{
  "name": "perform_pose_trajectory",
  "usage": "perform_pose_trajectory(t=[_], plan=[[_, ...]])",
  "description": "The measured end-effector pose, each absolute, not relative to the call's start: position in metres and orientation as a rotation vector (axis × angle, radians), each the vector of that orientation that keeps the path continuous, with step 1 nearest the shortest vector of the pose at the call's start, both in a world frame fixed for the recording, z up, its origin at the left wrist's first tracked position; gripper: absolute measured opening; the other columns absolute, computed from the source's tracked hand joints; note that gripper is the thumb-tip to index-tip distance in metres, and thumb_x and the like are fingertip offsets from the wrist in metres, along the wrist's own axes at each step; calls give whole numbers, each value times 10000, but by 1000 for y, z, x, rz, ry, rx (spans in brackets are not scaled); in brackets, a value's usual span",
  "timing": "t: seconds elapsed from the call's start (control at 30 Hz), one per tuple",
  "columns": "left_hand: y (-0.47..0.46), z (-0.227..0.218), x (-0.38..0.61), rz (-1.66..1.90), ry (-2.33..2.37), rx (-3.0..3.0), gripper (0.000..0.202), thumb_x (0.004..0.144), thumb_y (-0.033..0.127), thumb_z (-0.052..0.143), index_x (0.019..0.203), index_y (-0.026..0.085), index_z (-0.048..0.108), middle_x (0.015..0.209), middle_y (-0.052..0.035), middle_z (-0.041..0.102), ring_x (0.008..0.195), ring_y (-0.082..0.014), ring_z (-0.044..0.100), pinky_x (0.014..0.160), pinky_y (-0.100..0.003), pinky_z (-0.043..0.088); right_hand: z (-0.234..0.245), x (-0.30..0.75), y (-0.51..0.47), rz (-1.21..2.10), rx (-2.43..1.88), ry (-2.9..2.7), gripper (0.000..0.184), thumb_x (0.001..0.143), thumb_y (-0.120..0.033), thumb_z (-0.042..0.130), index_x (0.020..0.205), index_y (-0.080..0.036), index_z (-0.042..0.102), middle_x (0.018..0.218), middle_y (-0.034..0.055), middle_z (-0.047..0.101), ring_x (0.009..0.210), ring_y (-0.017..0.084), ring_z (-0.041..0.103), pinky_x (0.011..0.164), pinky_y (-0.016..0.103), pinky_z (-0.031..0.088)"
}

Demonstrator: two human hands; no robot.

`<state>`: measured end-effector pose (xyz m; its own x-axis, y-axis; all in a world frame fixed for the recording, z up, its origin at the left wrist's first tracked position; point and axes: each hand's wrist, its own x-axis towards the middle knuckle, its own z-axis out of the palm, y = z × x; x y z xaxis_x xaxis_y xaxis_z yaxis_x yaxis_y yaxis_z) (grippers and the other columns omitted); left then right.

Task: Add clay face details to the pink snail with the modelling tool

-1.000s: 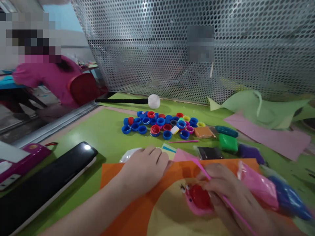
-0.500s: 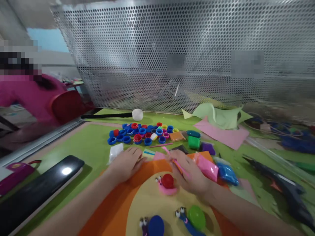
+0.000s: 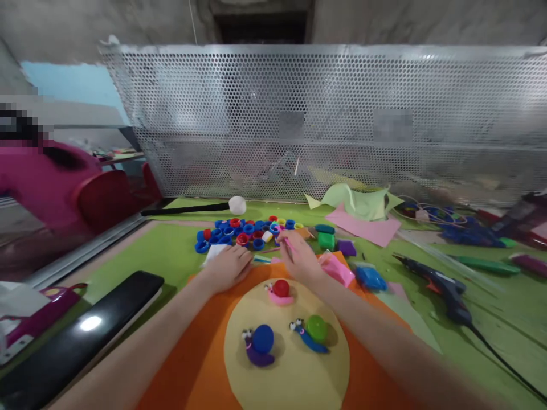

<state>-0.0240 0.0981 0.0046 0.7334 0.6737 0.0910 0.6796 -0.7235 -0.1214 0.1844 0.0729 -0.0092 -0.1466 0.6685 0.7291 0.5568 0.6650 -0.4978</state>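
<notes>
My left hand (image 3: 226, 266) lies flat, fingers spread, on the top edge of an orange sheet (image 3: 200, 347). My right hand (image 3: 301, 257) is closed on a thin pink stick (image 3: 287, 244) at the sheet's far edge. A pale yellow circle (image 3: 290, 370) on the orange sheet carries three clay snails with bottle-cap shells: a pink one with a red cap (image 3: 279, 291), a purple one with a blue cap (image 3: 260, 344) and a blue one with a green cap (image 3: 311, 332). Several bottle caps (image 3: 243, 230) lie heaped beyond my hands.
Clay packets (image 3: 337, 269) in several colours lie right of my right hand. A glue gun (image 3: 440, 285) rests at the right. Pink and green paper (image 3: 363, 219) sits near a perforated metal screen (image 3: 320, 119). A black case (image 3: 72, 336) lies at the left. A person in pink (image 3: 38, 176) is beyond.
The view has pulled back and up, so two more snails and the glue gun show. My right hand has left the red-capped snail and moved forward with the pink stick.
</notes>
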Motion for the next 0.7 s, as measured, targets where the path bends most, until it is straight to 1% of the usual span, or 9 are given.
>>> perform_pose_trajectory(t=[0.1, 0.13, 0.27, 0.4, 0.57, 0.6, 0.63, 0.67, 0.7], plan=[[90, 3, -24, -47, -1074, -2806, 292, 868, 302, 524, 1124, 159, 525, 1128, -78, 565, 942, -204, 584, 789, -410, 501, -5, 203, 53, 139, -1009, -1741, 219, 914, -303, 512, 1094, -183, 545, 1093, 68, 570, 891, 197, 585, 756, 389, 509], [88, 2, -23, -49, -1066, -2816, 292, 868, 302, 524, 1123, 159, 525, 1127, -78, 566, 941, -204, 585, 788, -410, 501, -6, 209, 45, 145, -1019, -1727, 231, 911, -299, 519, 1102, -171, 536, 1088, 68, 567, 882, 196, 587, 748, 388, 508], [82, 0, -22, -101, -1072, -2835, 290, 868, 301, 524, 1122, 159, 526, 1123, -77, 567, 937, -202, 586, 786, -408, 502, -14, 221, 16, 238, -1035, -1754, 186, 925, -306, 496, 1016, -161, 570, 950, 40, 604, 776, 161, 599, 684, 340, 516], [79, 5, -20, -239, -1125, -2836, 283, 870, 299, 522, 1117, 162, 530, 1127, -78, 567, 944, -203, 584, 795, -411, 498, -23, 219, 0, 346, -1029, -1733, 216, 945, -330, 452, 998, -156, 568, 836, 15, 600, 657, 129, 585, 586, 285, 508], [57, 14, -8, -505, -1125, -2932, 233, 875, 287, 513, 1062, 155, 556, 1092, -70, 591, 971, -204, 579, 823, -416, 485, -27, 215, 3, 441, -1038, -1743, 230, 940, -349, 453, 959, -158, 579, 833, 16, 600, 700, 144, 589, 639, 316, 507], [51, 15, -4, -545, -1116, -2951, 226, 874, 289, 514, 1050, 155, 557, 1073, -66, 606, 985, -202, 576, 834, -405, 481, -28, 214, 5, 457, -1050, -1728, 230, 943, -347, 448, 956, -158, 577, 834, 17, 599, 698, 143, 588, 638, 314, 506], [45, 15, 0, -568, -1101, -2975, 237, 868, 309, 517, 1064, 179, 549, 1062, -52, 625, 996, -187, 572, 843, -361, 482, -28, 214, 8, 471, -1063, -1707, 231, 945, -344, 443, 958, -155, 574, 831, 15, 596, 687, 139, 587, 626, 308, 506], [39, 15, 4, -583, -1078, -2994, 269, 858, 323, 530, 1099, 203, 528, 1061, -39, 642, 1008, -180, 571, 855, -342, 476, -29, 213, 10, 486, -1076, -1687, 232, 949, -342, 437, 963, -153, 570, 826, 13, 594, 673, 135, 584, 613, 301, 504], [34, 14, 8, -586, -1052, -3009, 306, 851, 326, 540, 1135, 219, 504, 1068, -32, 653, 1033, -182, 565, 882, -345, 459, -29, 213, 11, 501, -1086, -1672, 233, 951, -341, 432, 971, -153, 569, 818, 11, 593, 660, 132, 582, 603, 296, 503]])
